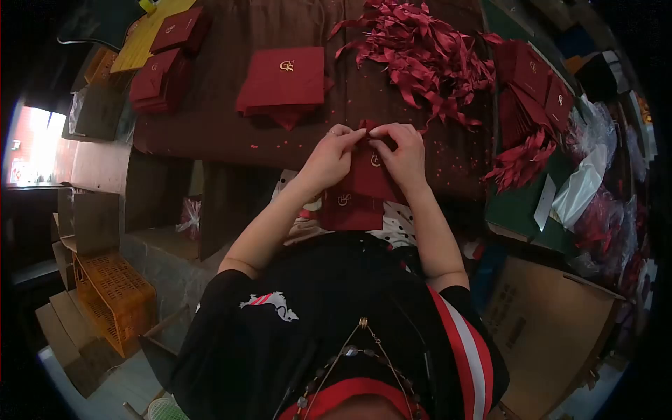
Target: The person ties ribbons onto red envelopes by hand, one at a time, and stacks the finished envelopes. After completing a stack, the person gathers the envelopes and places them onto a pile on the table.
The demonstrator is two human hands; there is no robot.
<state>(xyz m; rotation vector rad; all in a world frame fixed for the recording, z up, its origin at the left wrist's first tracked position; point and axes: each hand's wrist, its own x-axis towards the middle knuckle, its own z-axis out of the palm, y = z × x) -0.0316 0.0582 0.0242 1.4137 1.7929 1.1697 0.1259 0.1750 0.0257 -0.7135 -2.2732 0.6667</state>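
A dark red gift bag [369,180] with a gold monogram hangs between my hands at the table's front edge. My left hand [330,159] is closed, its thumb and fingers pinching the bag's top edge. Close beside it, my right hand [402,155] pinches the same top edge, where a bit of red material sticks up between the fingertips. On my lap lies another red bag [353,215] with the same gold mark, partly covered by the held one.
A stack of red bags [287,73] lies on the brown-covered table [203,133]. Behind my right hand is a heap of red ribbons [434,59]. More bags [162,77] stand at left, and bags with ribbons [528,91] at right. An orange crate [115,301] sits low on the left.
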